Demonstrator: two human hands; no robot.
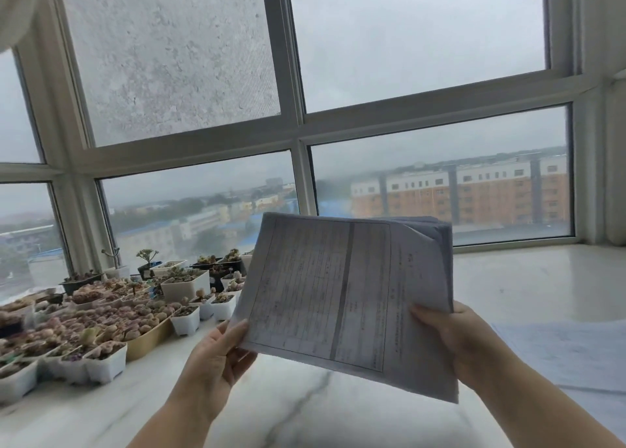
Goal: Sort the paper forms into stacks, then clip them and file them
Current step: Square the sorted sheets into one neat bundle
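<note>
Head view: we hold a stack of paper forms (352,298) up in the air in front of us, above a pale marbled counter (288,403) and before the window (298,115).
Forms: several printed sheets with ruled tables, tilted, top sheet facing us; its far right corner is folded over and the edges behind are not squared.
Right hand (454,342): we grip the near right edge of the stack, thumb on the front sheet, the other fingers hidden behind the paper.
Left hand (216,356): we pinch the near left corner, thumb on the front, fingers curled behind it.
Other papers: more loose sheets (569,356) lie flat on the counter at the right, near us, apart from the held stack.
Surroundings: small pots of succulents (101,322) crowd the left side of the counter, beside the stack's left edge in this view but not touching it; rooftops and an orange building show through the glass.
Step in hand: we judge this is sorting, with the held bundle being looked over before it is divided; no clip or file is in view.
Next move: it likely calls for reading the top form, peeling it off with one hand while the other supports the rest, and laying it on the matching pile at the right, clear of the pots.
</note>
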